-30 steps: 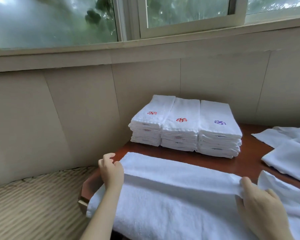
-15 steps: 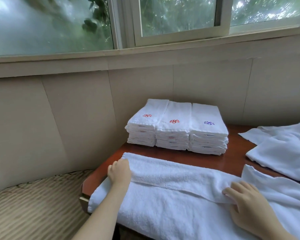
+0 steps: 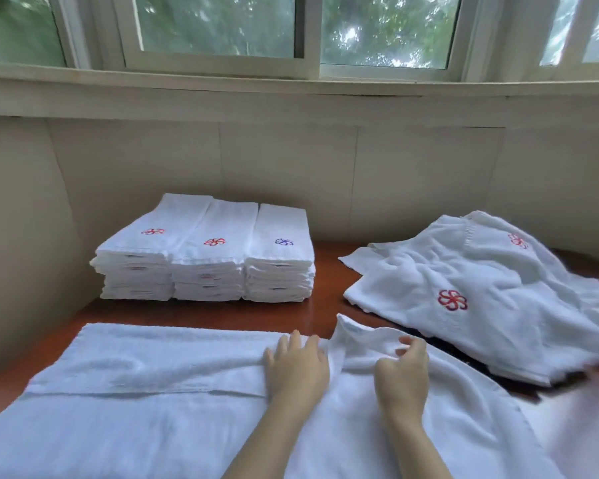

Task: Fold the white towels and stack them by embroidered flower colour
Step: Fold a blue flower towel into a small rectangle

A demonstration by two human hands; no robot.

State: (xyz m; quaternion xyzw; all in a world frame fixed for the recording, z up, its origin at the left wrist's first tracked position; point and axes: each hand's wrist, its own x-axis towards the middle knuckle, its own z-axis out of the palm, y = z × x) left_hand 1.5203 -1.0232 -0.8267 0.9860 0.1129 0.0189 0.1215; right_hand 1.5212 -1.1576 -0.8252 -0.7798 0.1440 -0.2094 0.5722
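A white towel (image 3: 146, 378) lies spread across the near part of the wooden table (image 3: 322, 305), its far edge folded towards me. My left hand (image 3: 296, 368) presses flat on that fold near the middle. Just to its right, my right hand (image 3: 402, 371) has curled fingers on a raised, rumpled corner of the towel. At the back left stand three stacks of folded towels: two with red flowers (image 3: 153, 231) (image 3: 214, 242) and one with a purple flower (image 3: 284, 242).
A loose pile of unfolded white towels (image 3: 481, 295) with red flowers lies on the table's right side. A beige panelled wall and a window run behind. The table's left edge meets the wall.
My left hand has slid right along the fold, from the towel's left end to its middle. The view has swung right, showing the unfolded pile. My right hand sits on the raised corner.
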